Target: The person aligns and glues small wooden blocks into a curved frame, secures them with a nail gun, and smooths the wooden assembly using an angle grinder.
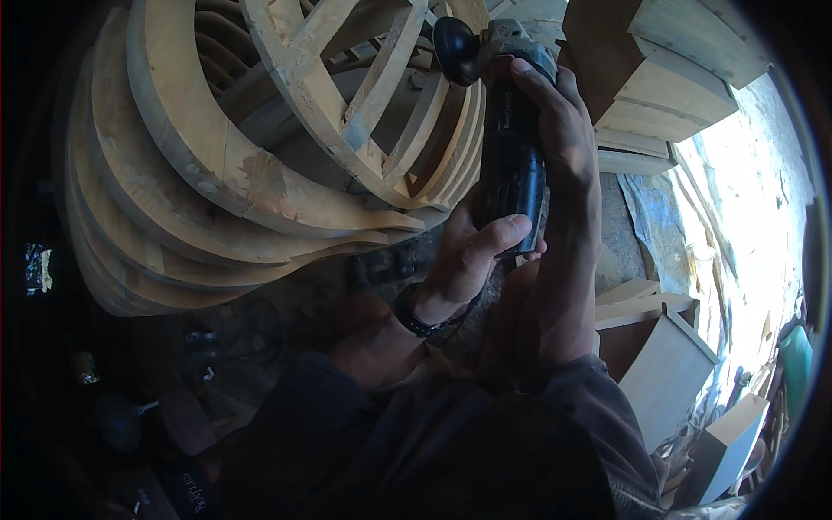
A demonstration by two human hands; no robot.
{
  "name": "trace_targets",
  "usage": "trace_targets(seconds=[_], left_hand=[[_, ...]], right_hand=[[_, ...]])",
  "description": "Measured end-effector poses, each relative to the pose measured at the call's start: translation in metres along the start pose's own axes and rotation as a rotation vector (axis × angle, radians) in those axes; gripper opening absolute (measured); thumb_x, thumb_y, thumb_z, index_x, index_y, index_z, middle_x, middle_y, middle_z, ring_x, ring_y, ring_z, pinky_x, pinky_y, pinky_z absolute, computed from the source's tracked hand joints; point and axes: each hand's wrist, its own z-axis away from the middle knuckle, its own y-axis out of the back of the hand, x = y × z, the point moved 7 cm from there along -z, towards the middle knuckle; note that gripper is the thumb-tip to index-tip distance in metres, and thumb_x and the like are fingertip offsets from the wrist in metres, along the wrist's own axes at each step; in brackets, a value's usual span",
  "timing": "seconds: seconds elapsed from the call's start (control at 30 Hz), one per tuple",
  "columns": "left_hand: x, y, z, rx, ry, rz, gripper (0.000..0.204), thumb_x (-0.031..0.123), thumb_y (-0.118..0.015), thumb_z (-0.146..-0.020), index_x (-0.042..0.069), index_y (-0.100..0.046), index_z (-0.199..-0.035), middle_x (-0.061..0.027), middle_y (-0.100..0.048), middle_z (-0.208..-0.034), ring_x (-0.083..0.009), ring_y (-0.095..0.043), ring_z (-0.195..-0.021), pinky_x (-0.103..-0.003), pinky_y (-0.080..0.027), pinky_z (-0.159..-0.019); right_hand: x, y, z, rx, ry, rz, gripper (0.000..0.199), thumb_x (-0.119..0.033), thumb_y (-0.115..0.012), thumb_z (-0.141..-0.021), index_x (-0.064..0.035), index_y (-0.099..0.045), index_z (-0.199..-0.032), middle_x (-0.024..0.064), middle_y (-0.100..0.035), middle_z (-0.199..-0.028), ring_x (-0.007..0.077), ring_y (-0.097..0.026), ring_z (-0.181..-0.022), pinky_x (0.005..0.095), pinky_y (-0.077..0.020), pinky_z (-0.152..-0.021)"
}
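The person's left grip [464, 269] is cradling the near end of the black grinder [511, 156] and the right grip [565, 126] is clasping its far end, probably just for steadiness, while it's sitting right of the curvy wooden frame [251, 182].

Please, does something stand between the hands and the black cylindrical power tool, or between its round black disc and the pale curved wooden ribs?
Nothing visible does. The left hand and the right hand directly hold the black cylindrical power tool, and I see no object between its round black disc and the pale curved wooden ribs.
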Motion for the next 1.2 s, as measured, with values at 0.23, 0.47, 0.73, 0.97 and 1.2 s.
trace_targets(seconds=[0.23,0.47,0.73,0.97,1.2], left_hand=[[0.002,-0.003,-0.002,-0.042,-0.025,-0.049,0.059,0.04,-0.071,-0.086,-0.002,-0.055,-0.124,-0.0122,-0.065,-0.1,-0.0188,-0.068,-0.086,-0.032,-0.057,-0.076],[0.014,0.003,0.005,-0.059,-0.033,-0.022,0.059,0.04,-0.07,-0.086,-0.002,-0.056,-0.124,-0.0132,-0.065,-0.103,-0.019,-0.069,-0.085,-0.032,-0.057,-0.076],[0.02,0.004,0.003,-0.075,-0.054,-0.043,0.06,0.041,-0.071,-0.087,-0.002,-0.055,-0.126,-0.0123,-0.067,-0.102,-0.0186,-0.069,-0.086,-0.033,-0.058,-0.077],[0.029,0.001,0.002,-0.093,-0.142,-0.004,0.057,0.043,-0.07,-0.091,-0.002,-0.055,-0.124,-0.0117,-0.066,-0.099,-0.0182,-0.07,-0.087,-0.032,-0.057,-0.076],[0.008,-0.009,-0.009,-0.169,-0.103,0.031,0.049,0.036,-0.068,-0.097,-0.003,-0.055,-0.122,-0.0124,-0.065,-0.102,-0.0187,-0.07,-0.087,-0.032,-0.058,-0.076]], right_hand=[[0.003,0.01,-0.012,-0.007,0.263,0.038,0.043,-0.033,-0.075,-0.092,-0.001,-0.06,-0.116,0.008,-0.063,-0.099,0.0156,-0.063,-0.085,0.0298,-0.0514,-0.077],[-0.003,-0.015,-0.001,-0.037,0.04,-0.175,0.061,-0.036,-0.078,-0.087,0.0077,-0.05,-0.12,0.0149,-0.063,-0.097,0.0206,-0.067,-0.082,0.0322,-0.0562,-0.069],[-0.018,-0.019,0.003,-0.01,0.035,-0.096,0.04,-0.029,-0.072,-0.094,-0.0005,-0.058,-0.118,0.01,-0.064,-0.098,0.0171,-0.065,-0.085,0.0301,-0.0523,-0.076],[-0.028,-0.022,-0.006,-0.027,0.147,0.002,0.036,-0.031,-0.072,-0.094,-0.0015,-0.061,-0.113,0.0095,-0.065,-0.095,0.0156,-0.065,-0.081,0.0298,-0.0535,-0.073],[0.005,0.011,-0.017,-0.051,-0.028,-0.234,0.034,-0.03,-0.07,-0.093,0.0001,-0.066,-0.11,0.0098,-0.067,-0.093,0.0172,-0.066,-0.075,0.03,-0.0557,-0.067]])
